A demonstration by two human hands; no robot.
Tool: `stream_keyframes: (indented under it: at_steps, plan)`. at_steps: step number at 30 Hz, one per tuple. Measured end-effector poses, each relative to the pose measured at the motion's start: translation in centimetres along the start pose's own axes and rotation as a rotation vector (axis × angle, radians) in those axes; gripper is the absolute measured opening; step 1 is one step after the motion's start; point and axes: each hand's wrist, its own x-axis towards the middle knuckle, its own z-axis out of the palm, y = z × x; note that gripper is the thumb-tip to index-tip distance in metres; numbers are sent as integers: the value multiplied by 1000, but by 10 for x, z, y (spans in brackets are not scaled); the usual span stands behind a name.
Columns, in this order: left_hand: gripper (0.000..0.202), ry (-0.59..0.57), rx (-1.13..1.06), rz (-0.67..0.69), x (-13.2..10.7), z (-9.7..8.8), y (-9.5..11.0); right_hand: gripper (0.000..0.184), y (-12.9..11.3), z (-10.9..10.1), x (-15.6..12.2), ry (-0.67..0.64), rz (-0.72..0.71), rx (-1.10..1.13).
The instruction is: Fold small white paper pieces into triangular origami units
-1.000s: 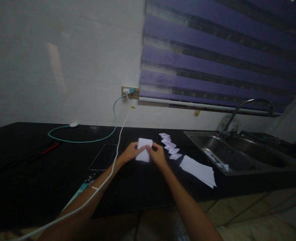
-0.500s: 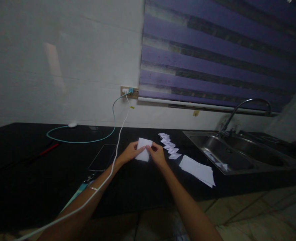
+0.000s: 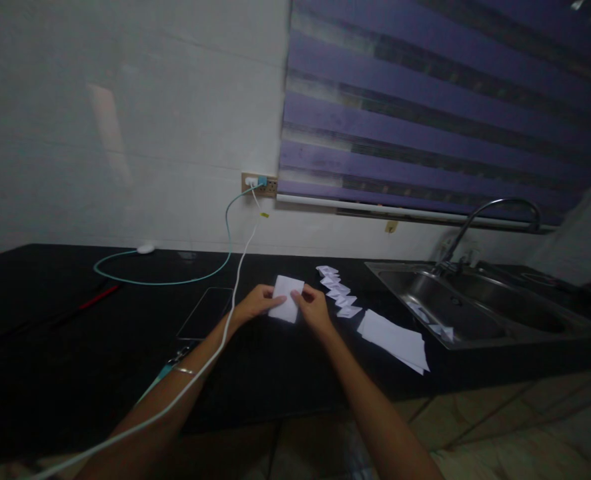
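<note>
A small white sheet of paper (image 3: 286, 308), which looks folded, is held over the dark counter between my two hands. My left hand (image 3: 257, 301) grips its left edge, thumb lying on the front face. At the right edge my right hand (image 3: 312, 305) pinches it, thumb also on top; the fingers behind the paper are hidden. Just right of my right hand lies a row of several folded white paper pieces (image 3: 339, 292). Beyond it rests a loose stack of white paper sheets (image 3: 394, 339).
A smartphone (image 3: 205, 313) lies left of my left forearm. A white cable (image 3: 225, 327) runs across that forearm from the wall socket (image 3: 268, 186). The steel sink (image 3: 390, 273) with a tall faucet (image 3: 468, 223) is on the right. A teal cable (image 3: 175, 283) loops behind.
My left hand has shifted slightly left on the paper, its thumb drawn back toward the left edge. My right hand keeps its pinch almost unmoved.
</note>
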Motion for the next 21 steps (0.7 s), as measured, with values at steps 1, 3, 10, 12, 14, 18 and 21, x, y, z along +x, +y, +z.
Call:
stream_keyframes:
  at_steps: [1,3,10,12,14,18,21]
  plan:
    - [37,32,2,11,1,-1,0,29,1,0,0,-5,6,-1]
    - [36,90,16,28,2,-4,-1,30,3,-1,0,-29,13,-12]
    - [42,62,263,65,10,-10,-16,29,10,-4,3,0,-20,-89]
    - [43,87,391,103,12,-10,-22,28,11,-4,4,16,-39,-101]
    - [47,97,491,111,12,-8,-26,28,11,-5,4,26,-48,-97]
    - [58,117,578,79,9,-6,-23,28,12,-4,4,66,-14,-68]
    - [64,142,617,99,7,-6,-19,29,14,-1,4,102,19,-37]
